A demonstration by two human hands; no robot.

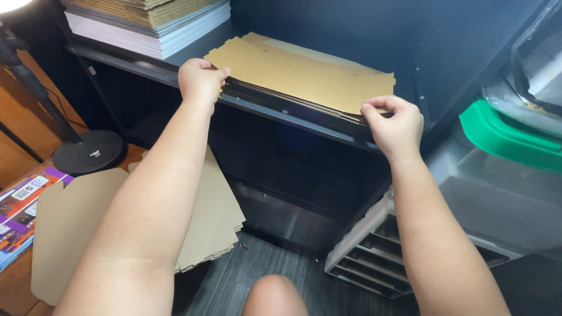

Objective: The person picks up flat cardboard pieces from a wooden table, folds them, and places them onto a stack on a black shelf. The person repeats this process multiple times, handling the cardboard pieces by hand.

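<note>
A stack of flat brown cardboard sheets (pixel 304 73) lies on a dark shelf (pixel 293 114) ahead of me. My left hand (pixel 201 79) grips the stack's near left corner. My right hand (pixel 397 126) pinches the top sheet at the near right corner, thumb and fingers closed on its edge. Both arms reach forward from below.
Another pile of flat cardboard (pixel 205 222) lies on the floor at lower left, beside purple printed sheets (pixel 17 216). A lamp stand with round black base (pixel 88 152) stands left. More stacked sheets (pixel 146 20) sit at top left. A green-lidded clear bin (pixel 515 117) and grey drawer unit (pixel 374 251) are at right.
</note>
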